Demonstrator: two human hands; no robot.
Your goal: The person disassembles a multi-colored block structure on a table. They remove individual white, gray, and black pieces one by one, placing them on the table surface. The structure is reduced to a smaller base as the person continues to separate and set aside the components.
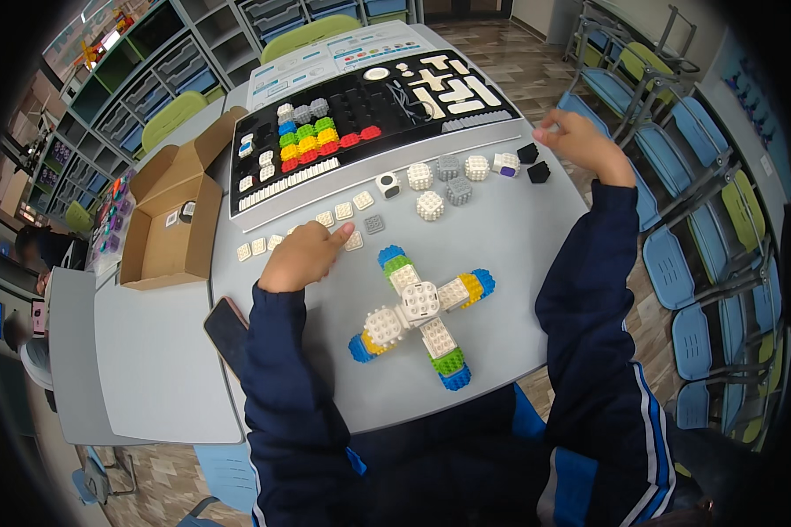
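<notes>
My left hand (299, 256) is low over the table, fingers bent together. Its fingertips meet the edge of a white square studded tile (354, 241); whether they grip it, I cannot tell. Other such tiles (344, 211) and a grey one (373, 224) lie around it. Raised at the far right, my right hand (589, 147) has curled fingers with nothing visible in them, close to two black blocks (539, 172). Between my forearms lies a cross-shaped model (420, 300) of white studded blocks, its arms ending in green, yellow and blue pieces.
White and grey studded cubes (429, 206) stand beyond the model. A black sorting tray (351, 167) with coloured blocks and white parts fills the table's far side. An open cardboard box (174, 211) and a phone (227, 338) are to the left. Stacked blue chairs (672, 263) line the right.
</notes>
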